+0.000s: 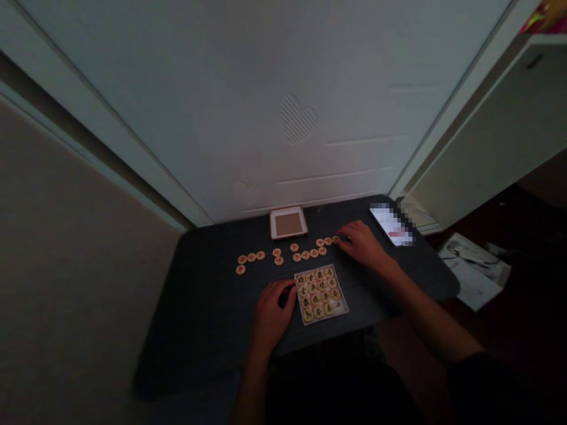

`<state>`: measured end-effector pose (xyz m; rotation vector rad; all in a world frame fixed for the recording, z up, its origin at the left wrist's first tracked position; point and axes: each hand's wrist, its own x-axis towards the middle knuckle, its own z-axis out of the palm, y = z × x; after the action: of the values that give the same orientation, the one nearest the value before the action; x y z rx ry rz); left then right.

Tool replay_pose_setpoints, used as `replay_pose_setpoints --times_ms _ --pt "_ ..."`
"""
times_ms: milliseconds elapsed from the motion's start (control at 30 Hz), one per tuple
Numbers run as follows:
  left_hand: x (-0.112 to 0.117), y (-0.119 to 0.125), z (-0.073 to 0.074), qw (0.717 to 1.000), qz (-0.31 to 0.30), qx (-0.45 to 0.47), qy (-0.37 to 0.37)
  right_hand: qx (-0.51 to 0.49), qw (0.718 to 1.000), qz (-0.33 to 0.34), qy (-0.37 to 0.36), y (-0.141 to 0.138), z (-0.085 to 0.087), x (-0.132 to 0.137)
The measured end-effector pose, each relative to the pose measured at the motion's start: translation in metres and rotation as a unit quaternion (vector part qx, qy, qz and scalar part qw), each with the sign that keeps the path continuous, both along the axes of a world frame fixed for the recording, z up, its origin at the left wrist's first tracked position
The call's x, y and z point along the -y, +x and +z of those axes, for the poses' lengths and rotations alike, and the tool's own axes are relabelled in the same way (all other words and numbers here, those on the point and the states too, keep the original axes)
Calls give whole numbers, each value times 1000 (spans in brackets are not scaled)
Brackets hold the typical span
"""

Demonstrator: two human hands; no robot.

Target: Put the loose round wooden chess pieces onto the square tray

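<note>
A shallow square box [343,309] near the front of the dark table [212,307] holds several round wooden chess pieces with black characters. My left hand [272,310] rests beside the box's left edge, fingers curled against it. Several loose pieces with red characters [305,255] lie in a row further back. My right hand [361,242] reaches to the right end of that row, fingertips pinched on one piece [335,239].
The box's empty lid [288,223] lies at the table's back edge by a white door. A lit phone [392,224] lies at the back right. Papers [473,268] lie on the floor to the right.
</note>
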<state>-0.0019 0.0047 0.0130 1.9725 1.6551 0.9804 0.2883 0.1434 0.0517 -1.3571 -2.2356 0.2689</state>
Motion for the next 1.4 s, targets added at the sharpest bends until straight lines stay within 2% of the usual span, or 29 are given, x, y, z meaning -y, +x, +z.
replay_pose_setpoints --times_ms 267,500,567,633,700,833,1067,1267,1400 --pt "1 0 0 1000 -7 6 12 70 997 5 -23 -8 -6 -13" --pt "1 -1 0 1000 -10 11 13 59 998 10 -28 -7 3 -11" --pt "1 0 0 1000 -8 11 8 31 999 17 -39 -4 7 -6" --pt "1 0 0 1000 -4 9 1 -39 997 24 -68 -1 11 3" --pt "1 -1 -1 1000 -1 8 1 -106 989 21 -101 2 13 15" --pt "0 -1 -4 1000 -2 11 16 -178 974 33 -138 5 13 43" --pt "0 -1 -4 1000 3 -3 15 -264 940 37 -213 4 -5 83" --pt "1 0 -2 1000 8 -6 6 -346 895 18 -279 0 -19 98" --pt "0 0 -2 1000 5 -5 8 -352 889 17 -291 0 -24 104"
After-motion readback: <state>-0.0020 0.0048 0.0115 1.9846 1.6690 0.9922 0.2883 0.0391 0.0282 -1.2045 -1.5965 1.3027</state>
